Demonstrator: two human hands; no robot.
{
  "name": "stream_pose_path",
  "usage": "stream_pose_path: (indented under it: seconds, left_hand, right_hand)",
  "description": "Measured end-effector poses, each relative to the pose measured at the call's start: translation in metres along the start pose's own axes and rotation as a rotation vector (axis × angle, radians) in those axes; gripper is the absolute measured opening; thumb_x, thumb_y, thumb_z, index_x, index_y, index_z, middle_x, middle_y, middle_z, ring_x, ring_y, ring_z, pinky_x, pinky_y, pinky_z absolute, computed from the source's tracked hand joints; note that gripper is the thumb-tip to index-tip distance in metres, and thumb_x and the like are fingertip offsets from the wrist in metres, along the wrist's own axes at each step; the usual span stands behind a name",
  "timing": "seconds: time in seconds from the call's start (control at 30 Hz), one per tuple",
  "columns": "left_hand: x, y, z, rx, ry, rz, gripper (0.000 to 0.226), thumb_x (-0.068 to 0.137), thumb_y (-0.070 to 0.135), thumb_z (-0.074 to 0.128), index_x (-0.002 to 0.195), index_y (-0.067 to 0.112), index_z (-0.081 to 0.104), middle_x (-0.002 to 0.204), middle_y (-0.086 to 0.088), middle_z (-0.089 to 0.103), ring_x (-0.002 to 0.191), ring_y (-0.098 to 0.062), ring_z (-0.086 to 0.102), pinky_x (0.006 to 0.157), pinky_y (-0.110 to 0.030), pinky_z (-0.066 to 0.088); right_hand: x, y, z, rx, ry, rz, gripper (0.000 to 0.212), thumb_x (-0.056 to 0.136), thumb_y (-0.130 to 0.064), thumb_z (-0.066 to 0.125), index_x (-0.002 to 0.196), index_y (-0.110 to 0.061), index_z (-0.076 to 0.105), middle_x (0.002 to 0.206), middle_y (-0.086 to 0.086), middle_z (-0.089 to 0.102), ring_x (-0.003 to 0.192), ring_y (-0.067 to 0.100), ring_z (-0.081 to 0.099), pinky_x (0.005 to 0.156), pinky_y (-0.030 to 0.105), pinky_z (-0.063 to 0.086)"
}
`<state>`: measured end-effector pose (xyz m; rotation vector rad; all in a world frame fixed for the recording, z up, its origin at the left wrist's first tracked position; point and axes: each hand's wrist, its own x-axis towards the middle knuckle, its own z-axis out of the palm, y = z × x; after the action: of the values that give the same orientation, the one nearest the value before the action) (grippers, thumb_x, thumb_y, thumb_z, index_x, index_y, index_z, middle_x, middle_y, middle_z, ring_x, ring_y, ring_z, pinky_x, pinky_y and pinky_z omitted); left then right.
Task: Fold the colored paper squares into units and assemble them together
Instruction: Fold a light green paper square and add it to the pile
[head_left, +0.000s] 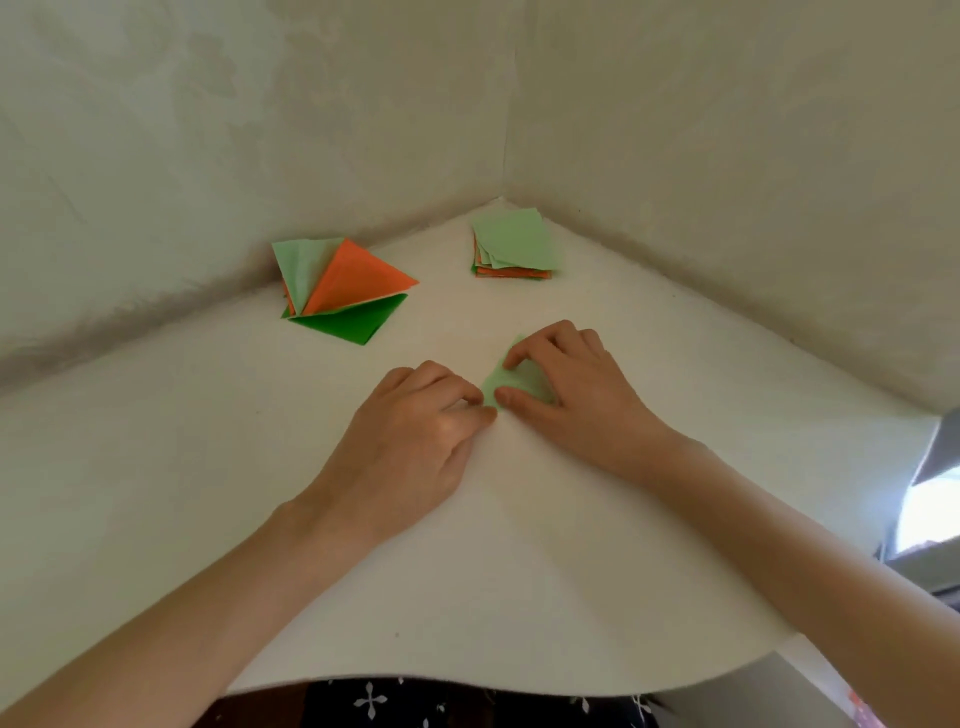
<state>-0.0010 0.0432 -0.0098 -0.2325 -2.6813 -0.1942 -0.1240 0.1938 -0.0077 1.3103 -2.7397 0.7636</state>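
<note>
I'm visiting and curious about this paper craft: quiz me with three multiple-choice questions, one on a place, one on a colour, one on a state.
1. Where is the stack of flat paper squares? A. By the wall corner. B. At the near edge. C. Under a hand.
2. Its top sheet's colour? A. Orange. B. Light green. C. Blue.
3. The light green paper piece at centre is: A. Lifted in the air. B. On the white table, both hands touching it. C. Untouched.
Answers: 1 A, it lies at the far corner; 2 B, pale green tops orange layers; 3 B, left hand and right hand touch it.
</note>
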Motion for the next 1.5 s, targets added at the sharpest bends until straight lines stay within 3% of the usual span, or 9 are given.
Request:
stream_pose_path:
  seconds: [0.2,0.33,0.53,0.8,0.93,1.07,1.2,1.3,1.5]
  left_hand:
    - [0.001,0.004,-0.002,0.092,-0.057,-0.064,0.039,0.081,0.019,0.039,0.094,0.01,0.075,0.094,-0.001,0.073,0.086,-0.022,0.064,0.081,-0.032,0.035]
    - [0.003,-0.001,0.0,0.019,-0.122,-0.161,0.046,0.08,0.024,0.035,0.103,0.014,0.074,0.105,0.002,0.072,0.107,-0.022,0.063,0.095,-0.04,0.045]
    - [0.001,-0.011,-0.002,-0.002,-0.207,-0.102,0.047,0.084,0.03,0.035,0.117,0.02,0.068,0.12,0.008,0.065,0.124,-0.019,0.053,0.1,-0.041,0.037]
    - [0.0,-0.017,-0.008,-0.022,-0.391,-0.094,0.069,0.09,0.059,-0.007,0.15,0.029,0.012,0.151,0.017,0.021,0.143,-0.007,-0.007,0.111,-0.023,-0.013]
    - [0.0,-0.017,-0.008,-0.051,-0.405,-0.091,0.061,0.088,0.059,-0.002,0.144,0.037,-0.013,0.144,0.027,-0.008,0.136,0.002,-0.027,0.107,-0.019,-0.023]
    - [0.003,-0.02,-0.004,-0.263,-0.13,-0.227,0.06,0.094,0.054,0.021,0.149,0.031,0.012,0.151,0.015,0.024,0.137,0.006,0.01,0.113,-0.015,0.005]
    - [0.011,-0.019,-0.012,-0.856,0.098,-0.552,0.021,0.096,0.024,0.05,0.116,0.032,0.05,0.107,0.01,0.068,0.096,-0.003,0.065,0.085,-0.019,0.046]
    - [0.012,-0.012,-0.016,-1.144,0.078,-0.595,0.026,0.084,0.028,0.059,0.109,0.022,0.051,0.09,-0.001,0.073,0.079,-0.014,0.07,0.071,-0.021,0.05]
    - [0.015,-0.009,-0.012,-1.175,0.077,-0.643,0.029,0.083,0.011,0.067,0.104,0.022,0.051,0.072,-0.001,0.07,0.066,-0.013,0.057,0.062,-0.018,0.043]
  right_hand:
    - [0.003,0.005,-0.001,0.008,-0.044,0.017,0.025,0.092,-0.034,0.053,0.116,-0.031,0.054,0.11,-0.015,0.036,0.098,0.005,0.025,0.088,0.022,0.024]
    - [0.002,0.008,-0.001,0.017,-0.031,0.002,0.026,0.094,-0.019,0.048,0.117,-0.027,0.057,0.114,-0.012,0.042,0.098,0.007,0.028,0.091,0.028,0.031]
    - [0.0,0.008,-0.002,0.036,0.005,-0.026,0.035,0.087,-0.025,0.04,0.112,-0.019,0.065,0.111,-0.001,0.051,0.095,0.012,0.037,0.087,0.025,0.036]
    - [0.0,0.01,-0.006,0.09,0.001,-0.03,0.028,0.088,-0.027,0.063,0.114,-0.017,0.063,0.113,-0.004,0.05,0.105,0.014,0.042,0.093,0.019,0.032]
    - [0.0,0.011,-0.006,0.144,-0.002,-0.004,0.024,0.087,-0.023,0.064,0.11,-0.017,0.061,0.111,-0.005,0.049,0.103,0.013,0.04,0.089,0.013,0.03]
    - [-0.001,0.008,-0.008,0.195,0.036,-0.022,0.014,0.086,-0.014,0.065,0.098,-0.018,0.06,0.095,-0.014,0.05,0.094,0.013,0.042,0.082,0.005,0.029]
    - [-0.007,0.005,-0.011,0.273,0.158,-0.113,0.006,0.086,-0.012,0.064,0.088,-0.018,0.062,0.09,-0.01,0.059,0.093,0.009,0.046,0.083,0.009,0.034]
    - [-0.008,0.002,-0.012,0.262,0.268,-0.247,0.009,0.087,-0.021,0.059,0.085,-0.013,0.064,0.088,-0.013,0.06,0.092,0.009,0.048,0.085,0.013,0.036]
    - [-0.009,-0.002,-0.013,0.309,0.352,-0.407,0.007,0.088,-0.022,0.059,0.088,-0.017,0.064,0.093,-0.013,0.06,0.094,0.011,0.051,0.085,0.023,0.041]
